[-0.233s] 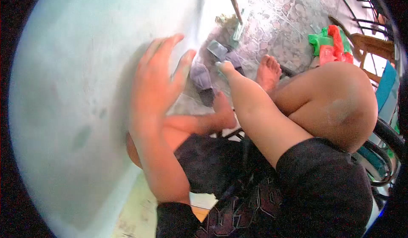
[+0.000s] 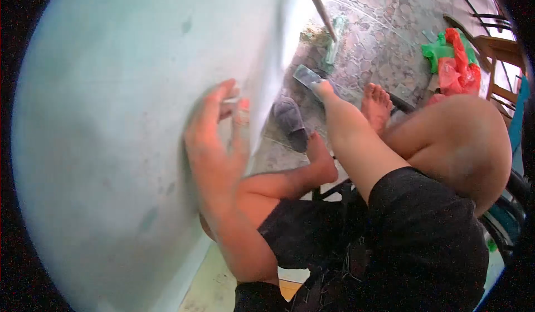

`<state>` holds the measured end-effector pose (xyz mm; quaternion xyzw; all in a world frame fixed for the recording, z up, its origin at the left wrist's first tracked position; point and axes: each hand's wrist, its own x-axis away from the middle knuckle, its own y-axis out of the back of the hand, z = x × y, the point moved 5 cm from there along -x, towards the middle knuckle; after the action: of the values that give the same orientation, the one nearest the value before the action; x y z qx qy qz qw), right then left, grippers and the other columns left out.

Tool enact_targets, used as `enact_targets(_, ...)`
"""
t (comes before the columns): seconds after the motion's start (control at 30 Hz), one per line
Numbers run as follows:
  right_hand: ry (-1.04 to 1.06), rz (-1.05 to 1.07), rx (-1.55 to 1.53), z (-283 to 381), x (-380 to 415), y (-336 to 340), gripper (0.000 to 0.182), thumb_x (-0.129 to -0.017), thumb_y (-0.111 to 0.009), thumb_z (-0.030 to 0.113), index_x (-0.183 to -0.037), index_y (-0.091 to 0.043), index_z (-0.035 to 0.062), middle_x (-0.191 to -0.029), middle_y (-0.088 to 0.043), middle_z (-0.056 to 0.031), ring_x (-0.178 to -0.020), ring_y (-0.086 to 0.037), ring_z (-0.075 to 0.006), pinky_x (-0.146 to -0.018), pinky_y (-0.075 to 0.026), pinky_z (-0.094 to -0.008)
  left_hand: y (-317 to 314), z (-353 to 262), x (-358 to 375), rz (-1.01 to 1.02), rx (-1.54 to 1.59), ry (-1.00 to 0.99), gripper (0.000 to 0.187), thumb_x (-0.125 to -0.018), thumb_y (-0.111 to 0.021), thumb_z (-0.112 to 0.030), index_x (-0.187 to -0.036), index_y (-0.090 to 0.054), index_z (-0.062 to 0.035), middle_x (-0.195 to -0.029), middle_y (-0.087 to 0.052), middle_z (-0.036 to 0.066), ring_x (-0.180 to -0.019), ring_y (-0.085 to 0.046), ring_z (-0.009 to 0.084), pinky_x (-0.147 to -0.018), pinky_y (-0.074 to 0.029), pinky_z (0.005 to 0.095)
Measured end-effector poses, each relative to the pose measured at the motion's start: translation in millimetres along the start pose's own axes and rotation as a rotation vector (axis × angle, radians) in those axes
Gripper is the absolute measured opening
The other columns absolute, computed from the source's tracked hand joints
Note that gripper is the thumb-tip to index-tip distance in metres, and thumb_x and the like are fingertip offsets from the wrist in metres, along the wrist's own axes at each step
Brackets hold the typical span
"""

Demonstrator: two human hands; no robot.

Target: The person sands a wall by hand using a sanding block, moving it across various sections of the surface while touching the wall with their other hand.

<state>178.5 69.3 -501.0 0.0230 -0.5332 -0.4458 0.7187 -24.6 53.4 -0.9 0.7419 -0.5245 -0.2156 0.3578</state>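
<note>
My left hand (image 2: 214, 139) is beside the pale wall board (image 2: 111, 117). Its fingers are half curled, with a gap to the thumb; a whitish spot shows near the fingertips, too blurred to name. Down by the floor, my right hand (image 2: 324, 89) is closed over the near end of a flat, grey, rectangular piece (image 2: 306, 75), whose kind I cannot make out. A grey slipper (image 2: 288, 115) lies to the left of that hand, and part of another is hidden behind my right arm.
A stick (image 2: 319, 5) with a pale greenish end leans down to the patterned floor (image 2: 384, 16). Red and green plastic bags (image 2: 458, 69) lie at the right, by a wooden chair (image 2: 499, 50). My bare foot (image 2: 376, 108) is beside my right arm.
My right hand has moved forward onto the rectangular piece. My left hand's fingers have curled inward from a wider spread. The whole view has shifted.
</note>
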Motion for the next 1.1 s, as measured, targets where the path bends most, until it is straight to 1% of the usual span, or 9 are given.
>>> enact_targets(0.17,0.116,-0.039,-0.08,-37.9,-78.7,-18.0,0.042,-0.082,-0.068,0.039,-0.107,-0.07,0.0047,-0.099,-0.07,-0.0196,-0.094,-0.067,-0.0329,-0.081,-0.05,-0.0417,0.8,2.2,3.1,-0.001,-0.117,-0.061,0.025,-0.089,-0.063,-0.012,-0.111,-0.063,-0.0003,-0.09,-0.062,0.017,-0.082,-0.064,0.0307,-0.073,-0.051,0.0386)
enact_targets(0.27,0.112,0.023,-0.086,-18.6,-72.7,-1.4,0.045,-0.082,-0.066,0.041,-0.11,-0.069,0.0049,-0.104,-0.069,-0.0213,-0.101,-0.065,-0.0355,-0.087,-0.049,-0.0419,1.5,1.4,2.1,-0.006,-0.151,-0.071,0.024,-0.088,-0.063,-0.01,-0.11,-0.064,0.0004,-0.098,-0.068,0.014,-0.078,-0.066,0.0232,-0.076,-0.052,0.0351)
enact_targets(0.33,0.065,0.086,-0.018,-17.4,-73.9,-3.6,0.052,-0.084,-0.064,0.047,-0.116,-0.068,0.0057,-0.113,-0.067,-0.0226,-0.112,-0.06,-0.0383,-0.095,-0.046,-0.0419,-1.4,0.4,1.9,0.015,-0.163,-0.095,0.025,-0.087,-0.065,-0.006,-0.111,-0.063,-0.0009,-0.094,-0.062,0.017,-0.082,-0.064,0.0313,-0.072,-0.053,0.0399)
enact_targets(0.43,0.023,0.035,0.067,-44.7,-98.4,-35.8,0.061,-0.085,-0.06,0.055,-0.121,-0.065,0.0057,-0.122,-0.063,-0.0231,-0.121,-0.055,-0.0391,-0.101,-0.042,-0.0415,-3.6,1.2,0.6,0.031,-0.157,-0.054,0.026,-0.086,-0.065,-0.006,-0.112,-0.063,-0.0008,-0.095,-0.062,0.017,-0.083,-0.065,0.0318,-0.072,-0.053,0.0408)
enact_targets(0.57,-0.056,0.084,0.083,-21.7,-73.3,-20.0,0.065,-0.086,-0.056,0.061,-0.123,-0.065,0.0081,-0.123,-0.063,-0.0228,-0.12,-0.055,-0.0388,-0.1,-0.043,-0.0421,-3.9,-0.3,2.9,0.039,-0.155,-0.049,0.028,-0.086,-0.066,-0.006,-0.114,-0.063,-0.0009,-0.098,-0.063,0.017,-0.085,-0.065,0.033,-0.073,-0.054,0.041)
enact_targets(0.73,-0.112,0.16,-0.024,-58.9,-113.3,-55.6,0.064,-0.085,-0.057,0.06,-0.114,-0.068,0.0045,-0.112,-0.067,-0.0215,-0.109,-0.061,-0.0365,-0.093,-0.044,-0.0419,-3.8,-0.7,4.8,0.055,-0.173,-0.037,0.029,-0.086,-0.065,-0.006,-0.114,-0.063,-0.0013,-0.101,-0.062,0.018,-0.088,-0.065,0.0342,-0.075,-0.054,0.0409)
enact_targets(0.87,-0.119,0.243,0.046,-36.3,-96.1,-39.1,0.068,-0.081,-0.058,0.065,-0.117,-0.069,0.0087,-0.121,-0.064,-0.0218,-0.119,-0.056,-0.0392,-0.101,-0.041,-0.0437,-4.3,-1.4,6.3,0.051,-0.158,-0.022,0.028,-0.086,-0.065,-0.006,-0.113,-0.063,-0.0017,-0.101,-0.062,0.018,-0.089,-0.064,0.0345,-0.075,-0.054,0.0411)
enact_targets(0.93,-0.054,0.083,-0.051,-30.3,-90.8,-29.9,0.061,-0.08,-0.061,0.062,-0.099,-0.074,0.006,-0.098,-0.07,-0.0216,-0.098,-0.065,-0.0402,-0.088,-0.048,-0.0439,-5.3,-3.0,6.1,0.047,-0.153,-0.04,0.027,-0.086,-0.065,-0.007,-0.112,-0.063,-0.002,-0.101,-0.062,0.018,-0.088,-0.064,0.0346,-0.076,-0.053,0.0416)
enact_targets(1.1,0.041,-0.306,-0.229,-1.6,-55.6,-10.9,0.053,-0.08,-0.065,0.055,-0.086,-0.073,0.0029,-0.084,-0.07,-0.0211,-0.081,-0.066,-0.0392,-0.073,-0.05,-0.0443,-5.4,-3.3,11.3,0.053,-0.113,-0.042,0.033,-0.088,-0.063,-0.009,-0.121,-0.06,-0.0052,-0.106,-0.061,0.017,-0.09,-0.064,0.0341,-0.076,-0.053,0.0428)
